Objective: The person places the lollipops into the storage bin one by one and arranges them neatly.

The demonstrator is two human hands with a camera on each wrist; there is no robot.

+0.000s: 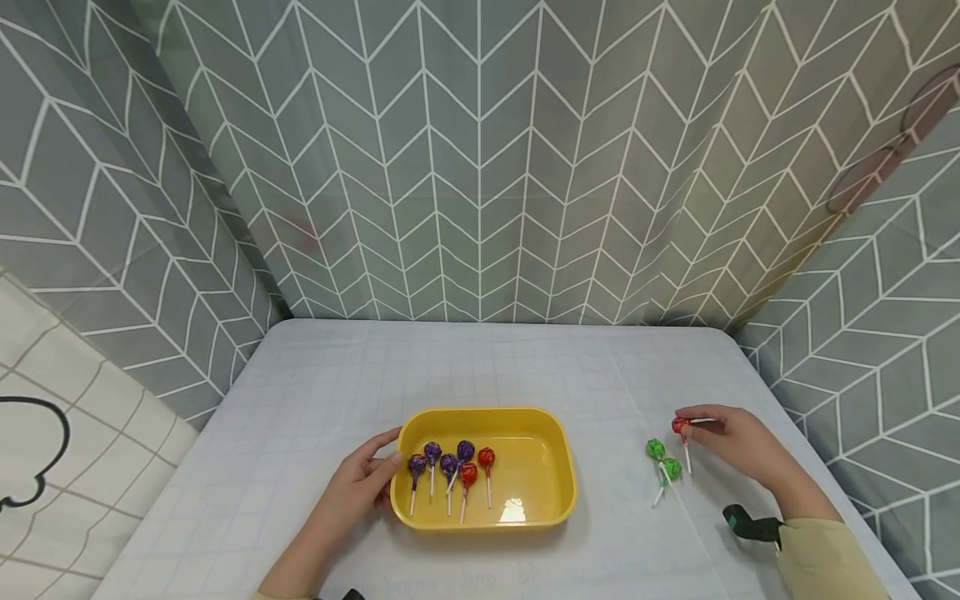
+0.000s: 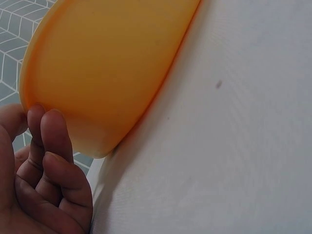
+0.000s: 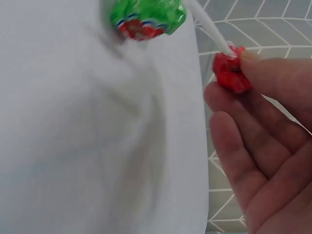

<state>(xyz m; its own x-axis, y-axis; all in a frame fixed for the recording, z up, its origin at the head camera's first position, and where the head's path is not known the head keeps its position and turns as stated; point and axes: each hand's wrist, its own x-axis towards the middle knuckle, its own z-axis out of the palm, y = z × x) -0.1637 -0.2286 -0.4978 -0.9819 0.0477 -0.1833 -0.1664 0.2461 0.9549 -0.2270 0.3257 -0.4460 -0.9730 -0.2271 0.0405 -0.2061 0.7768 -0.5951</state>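
Note:
My right hand (image 1: 735,437) pinches a red lollipop (image 1: 680,426) by its wrapped head, the white stick pointing down toward the table in the head view. In the right wrist view, the red lollipop (image 3: 233,73) sits between thumb and fingertips. Two green lollipops (image 1: 656,449) lie just left of that hand. My left hand (image 1: 358,483) grips the left rim of a yellow tray (image 1: 555,467), thumb over the edge and fingers against the outside wall. Inside the tray, toward its left half, lie several purple lollipops (image 1: 417,465) and two red lollipops (image 1: 487,458).
The tray stands on a table with a white cloth (image 1: 480,367). A grey curtain (image 1: 480,167) with a white zigzag pattern hangs behind the table, and similar cloth covers both sides. A dark wrist device (image 1: 750,527) is at my right wrist.

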